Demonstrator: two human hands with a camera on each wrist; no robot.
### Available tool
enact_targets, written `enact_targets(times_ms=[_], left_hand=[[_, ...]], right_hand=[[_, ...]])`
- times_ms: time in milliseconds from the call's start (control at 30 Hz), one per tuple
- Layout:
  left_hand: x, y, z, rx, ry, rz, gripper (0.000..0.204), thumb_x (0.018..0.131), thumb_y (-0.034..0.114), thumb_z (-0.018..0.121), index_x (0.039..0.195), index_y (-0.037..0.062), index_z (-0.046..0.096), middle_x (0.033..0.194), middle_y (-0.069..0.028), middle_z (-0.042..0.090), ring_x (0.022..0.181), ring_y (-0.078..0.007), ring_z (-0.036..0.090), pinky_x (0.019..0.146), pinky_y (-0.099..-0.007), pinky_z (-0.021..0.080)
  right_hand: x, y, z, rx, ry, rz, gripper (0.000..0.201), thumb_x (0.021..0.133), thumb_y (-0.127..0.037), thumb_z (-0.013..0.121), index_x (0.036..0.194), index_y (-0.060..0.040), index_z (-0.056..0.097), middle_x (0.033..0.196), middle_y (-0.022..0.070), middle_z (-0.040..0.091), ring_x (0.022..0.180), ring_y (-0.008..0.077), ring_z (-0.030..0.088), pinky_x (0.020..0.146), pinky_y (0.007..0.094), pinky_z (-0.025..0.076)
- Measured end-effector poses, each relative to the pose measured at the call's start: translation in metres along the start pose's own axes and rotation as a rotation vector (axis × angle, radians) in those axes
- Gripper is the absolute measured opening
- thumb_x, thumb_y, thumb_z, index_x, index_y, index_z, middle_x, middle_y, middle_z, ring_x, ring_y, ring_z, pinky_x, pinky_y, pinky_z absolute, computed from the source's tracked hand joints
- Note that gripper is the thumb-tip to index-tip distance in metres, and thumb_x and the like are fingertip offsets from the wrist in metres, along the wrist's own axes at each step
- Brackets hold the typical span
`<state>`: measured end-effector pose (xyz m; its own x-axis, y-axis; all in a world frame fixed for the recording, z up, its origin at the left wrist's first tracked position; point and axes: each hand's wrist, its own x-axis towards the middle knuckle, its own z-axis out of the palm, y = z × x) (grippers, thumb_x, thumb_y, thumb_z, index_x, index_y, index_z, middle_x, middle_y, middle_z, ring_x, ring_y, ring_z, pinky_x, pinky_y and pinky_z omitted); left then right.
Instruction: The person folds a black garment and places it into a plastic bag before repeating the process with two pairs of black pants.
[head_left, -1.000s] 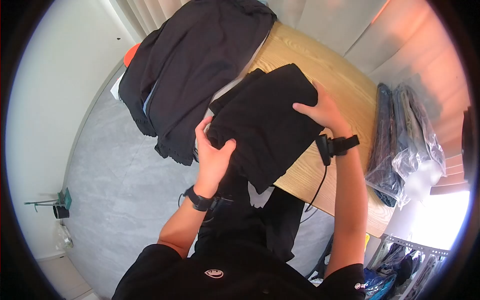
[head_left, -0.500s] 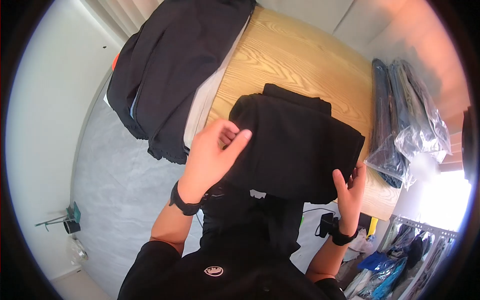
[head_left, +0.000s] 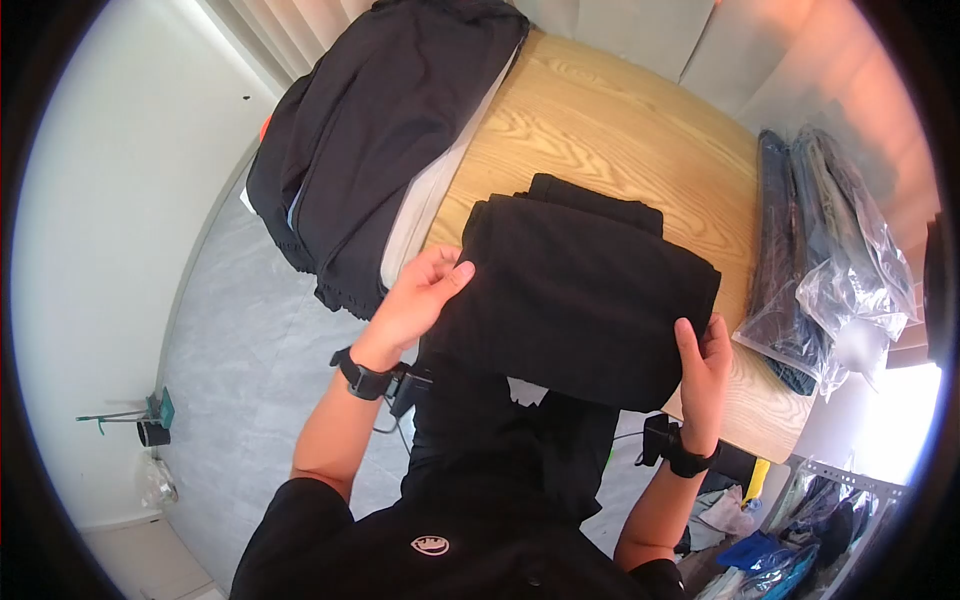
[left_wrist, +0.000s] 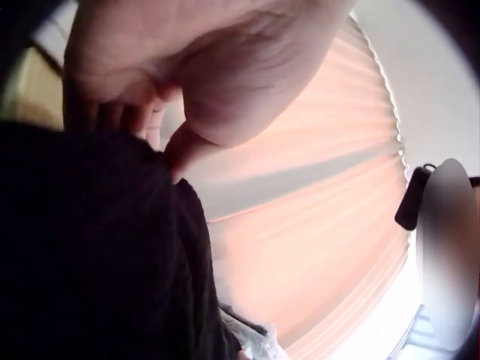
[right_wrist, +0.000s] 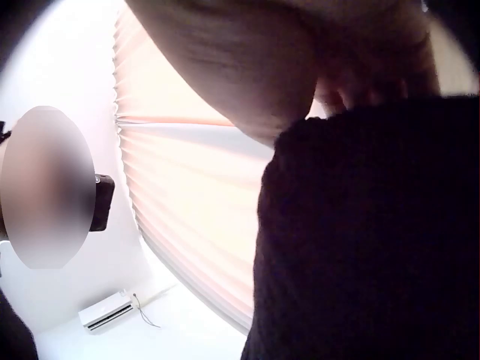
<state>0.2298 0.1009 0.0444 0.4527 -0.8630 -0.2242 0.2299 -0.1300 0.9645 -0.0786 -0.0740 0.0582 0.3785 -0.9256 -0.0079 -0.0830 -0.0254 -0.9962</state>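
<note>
A folded black garment [head_left: 590, 300] lies at the near edge of the wooden table, a narrower folded part showing behind its far edge. The left hand [head_left: 420, 295] pinches its left edge between thumb and fingers. On the right side, the right hand [head_left: 705, 375] grips the other edge, thumb on top and fingers beneath. The left wrist view has the left hand [left_wrist: 202, 75] with its thumb against the dark cloth [left_wrist: 90, 247]. In the right wrist view, the cloth [right_wrist: 367, 225] hides the fingertips of the right hand [right_wrist: 300, 60].
A large dark garment heap [head_left: 390, 130] covers the left side of the wooden table [head_left: 600, 110]. Clear plastic bags of folded clothes [head_left: 835, 260] lie at the right edge. A rack with bagged clothes [head_left: 820, 530] stands at the lower right.
The black garment has turned from a slant to lie more level and nearer the body. The right hand has moved from its far edge down to its right side; the left hand now pinches the left edge.
</note>
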Motion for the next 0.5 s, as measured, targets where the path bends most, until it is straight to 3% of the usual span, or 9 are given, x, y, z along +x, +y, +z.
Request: enact_targets(times_ms=[100,167,233,267,367,400,500], left_hand=[[0.012,0.043,0.009,0.202,0.113,-0.002,0.029,0.102,0.028,0.06,0.118,0.0042,0.061,0.097,-0.003,0.068,0.094,-0.0073,0.061,0.084,-0.0242,0.048],[0.032,0.054,0.009,0.398,0.04,-0.008,0.039,0.101,0.037,0.061,0.114,-0.0002,0.064,0.096,-0.0045,0.068,0.094,-0.01,0.061,0.082,-0.0254,0.049],[0.055,0.054,0.011,0.712,-0.042,-0.044,0.043,0.099,0.04,0.063,0.109,-0.0022,0.066,0.096,-0.0046,0.068,0.092,-0.0107,0.061,0.081,-0.0254,0.049],[0.063,0.043,0.016,0.708,-0.013,0.085,0.055,0.093,0.052,0.066,0.089,-0.0023,0.065,0.078,-0.0037,0.061,0.074,-0.0122,0.056,0.065,-0.029,0.045],[0.087,0.033,0.011,0.754,-0.068,0.118,0.05,0.096,0.048,0.064,0.092,-0.002,0.065,0.079,-0.0045,0.062,0.074,-0.0115,0.056,0.066,-0.0295,0.046],[0.089,0.033,0.012,0.53,-0.166,0.049,0.042,0.1,0.04,0.061,0.098,-0.0011,0.065,0.087,-0.0031,0.064,0.08,-0.0102,0.058,0.073,-0.0292,0.049],[0.079,0.035,0.016,0.09,-0.254,-0.005,0.03,0.103,0.031,0.058,0.107,0.0015,0.061,0.1,-0.0001,0.063,0.091,-0.0087,0.06,0.084,-0.0273,0.051]], right_hand=[[0.013,0.001,-0.005,0.049,-0.023,0.008,0.019,0.097,-0.012,0.067,0.109,-0.0001,0.058,0.101,0.0004,0.063,0.09,0.0062,0.055,0.082,0.0217,0.044],[0.022,0.0,-0.006,0.072,-0.054,0.018,0.025,0.098,-0.014,0.067,0.114,0.0014,0.058,0.106,0.0025,0.064,0.095,0.008,0.057,0.086,0.0235,0.046],[0.035,-0.005,-0.005,0.072,-0.119,0.038,0.028,0.099,-0.017,0.066,0.118,0.0026,0.057,0.109,0.0034,0.064,0.097,0.0095,0.057,0.089,0.025,0.046],[0.037,-0.007,-0.001,0.059,-0.117,0.033,0.031,0.1,-0.019,0.064,0.121,0.0024,0.057,0.109,0.0038,0.064,0.098,0.0109,0.058,0.092,0.0266,0.046],[0.043,-0.008,0.004,0.181,-0.147,0.099,0.032,0.1,-0.019,0.064,0.123,0.002,0.058,0.113,0.0049,0.066,0.103,0.0116,0.059,0.094,0.0272,0.046],[0.044,-0.005,0.003,0.198,-0.154,0.097,0.033,0.1,-0.018,0.064,0.124,0.0018,0.058,0.115,0.0054,0.066,0.104,0.0118,0.059,0.095,0.0276,0.046],[0.046,0.007,-0.001,0.235,-0.179,0.087,0.035,0.099,-0.018,0.064,0.127,0.0018,0.057,0.118,0.0065,0.066,0.107,0.0123,0.06,0.096,0.0284,0.047]])
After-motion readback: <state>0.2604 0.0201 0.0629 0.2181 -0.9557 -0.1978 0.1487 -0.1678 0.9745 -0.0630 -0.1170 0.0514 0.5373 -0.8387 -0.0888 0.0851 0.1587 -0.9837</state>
